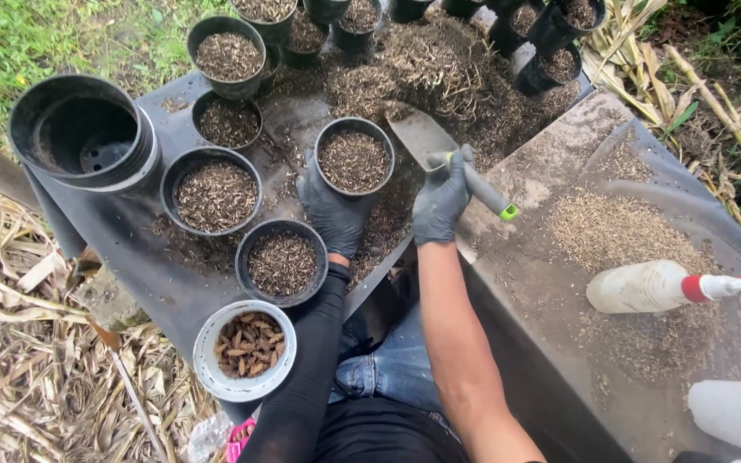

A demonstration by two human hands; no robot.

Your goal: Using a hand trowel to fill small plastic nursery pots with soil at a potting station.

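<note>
Denim-clad knees (pixel 392 364) fill the lower centre of the frame, where a seated person works over a dark plastic sheet (pixel 143 257) strewn with husk mix. Centre frame, the gloved left hand (pixel 334 210) curls around the near wall of a small round black plastic pot (pixel 353 156), steadying it, brimful, beside the loose heap. Just right of it, the gloved right hand (pixel 441 199) is clenched on a grey-handled metal trowel (pixel 448 154), blade angled toward the heap. At lower left, a white plastic tub of brown chunks (pixel 244 350) sits within reach.
</note>
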